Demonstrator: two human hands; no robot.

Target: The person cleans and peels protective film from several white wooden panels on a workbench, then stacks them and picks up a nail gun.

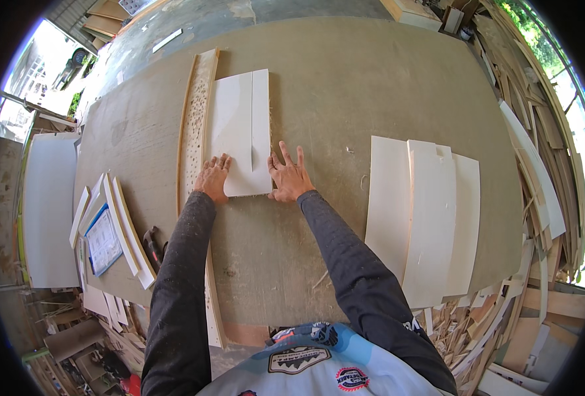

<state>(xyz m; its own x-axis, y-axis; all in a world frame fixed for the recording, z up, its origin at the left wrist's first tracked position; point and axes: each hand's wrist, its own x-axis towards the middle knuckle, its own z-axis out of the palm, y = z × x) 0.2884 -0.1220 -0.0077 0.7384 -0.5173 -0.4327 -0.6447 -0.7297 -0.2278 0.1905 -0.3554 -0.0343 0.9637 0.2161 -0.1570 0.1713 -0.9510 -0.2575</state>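
A white rectangular panel (232, 119) lies flat in front of me, with a long narrow white piece (261, 112) along its right side. My left hand (213, 178) rests at the near left corner of the panel, fingers laid over its surface, gripping nothing. At the near right edge is my right hand (290, 177), fingers spread, its thumb and palm side against the edge. Left of the panel runs a long wooden board (198, 112) with a pitted, speckled face and a raised left edge. My left hand overlaps this board.
Everything lies on a large brown worktable (325, 79). Several white panels (431, 218) are stacked at right. At left are white strips (124, 228), papers in a blue-edged sleeve (103, 241) and a hammer (151, 244). Scrap wood (530, 132) piles up beyond the right edge.
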